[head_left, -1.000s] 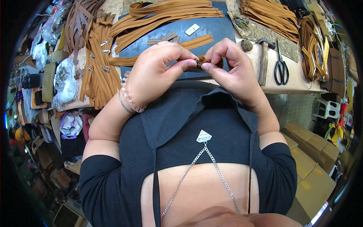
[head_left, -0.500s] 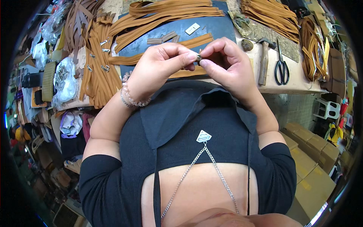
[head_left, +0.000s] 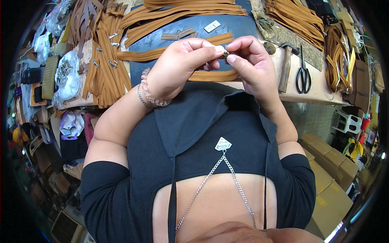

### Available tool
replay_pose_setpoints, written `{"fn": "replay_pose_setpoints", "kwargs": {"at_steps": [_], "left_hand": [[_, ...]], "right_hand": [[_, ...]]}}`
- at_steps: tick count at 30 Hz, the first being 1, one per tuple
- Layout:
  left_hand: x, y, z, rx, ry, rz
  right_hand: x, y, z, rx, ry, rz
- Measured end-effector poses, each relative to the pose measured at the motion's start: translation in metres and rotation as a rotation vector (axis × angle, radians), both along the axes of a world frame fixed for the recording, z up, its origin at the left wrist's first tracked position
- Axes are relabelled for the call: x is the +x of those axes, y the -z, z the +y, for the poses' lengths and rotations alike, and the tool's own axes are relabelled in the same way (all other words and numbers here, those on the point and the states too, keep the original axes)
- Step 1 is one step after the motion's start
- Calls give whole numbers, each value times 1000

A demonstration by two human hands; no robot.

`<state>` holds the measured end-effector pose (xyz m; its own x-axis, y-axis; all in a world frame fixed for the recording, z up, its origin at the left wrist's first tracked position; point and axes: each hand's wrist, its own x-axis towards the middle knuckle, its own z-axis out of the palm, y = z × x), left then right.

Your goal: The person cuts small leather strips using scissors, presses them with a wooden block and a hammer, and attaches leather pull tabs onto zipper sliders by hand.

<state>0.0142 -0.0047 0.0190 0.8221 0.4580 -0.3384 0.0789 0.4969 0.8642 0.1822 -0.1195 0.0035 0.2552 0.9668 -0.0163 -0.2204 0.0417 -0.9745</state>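
Note:
Over the near edge of the work table, my hands meet at a small shiny metal zipper slider (head_left: 225,53). My left hand (head_left: 188,60) pinches it between thumb and index finger. From the other side, my right hand (head_left: 253,60) grips it with thumb and fingertips. A brown zipper tape (head_left: 214,75) runs just below the fingers; whether its end is held in the right hand is hidden. Beyond the hands, another brown zipper tape (head_left: 154,54) crosses a dark mat (head_left: 182,26).
Bundled brown zipper tapes (head_left: 186,14) lie at the back, more tapes (head_left: 107,60) with silver sliders at left. A hammer (head_left: 285,67) and black scissors (head_left: 303,77) rest at right. A pale block (head_left: 212,26) sits on the mat. Cardboard boxes (head_left: 330,194) stand at lower right.
Both hands have shifted slightly to the right in the picture, still pinching the zipper slider between them. The table has also shifted a little in view.

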Motion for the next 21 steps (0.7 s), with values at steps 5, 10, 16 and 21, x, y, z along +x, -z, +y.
{"fn": "replay_pose_setpoints", "kwargs": {"at_steps": [5,10,16,21], "left_hand": [[-1,2,1,-58,26,13],[-1,4,1,-87,15,-19],[1,4,-1,-81,21,-35],[4,3,-5,-67,18,-31]], "right_hand": [[-1,-3,-1,10,4,-166],[4,0,3,232,112,-712],[3,-4,3,244,163,-842],[2,-1,3,219,154,-744]]}}
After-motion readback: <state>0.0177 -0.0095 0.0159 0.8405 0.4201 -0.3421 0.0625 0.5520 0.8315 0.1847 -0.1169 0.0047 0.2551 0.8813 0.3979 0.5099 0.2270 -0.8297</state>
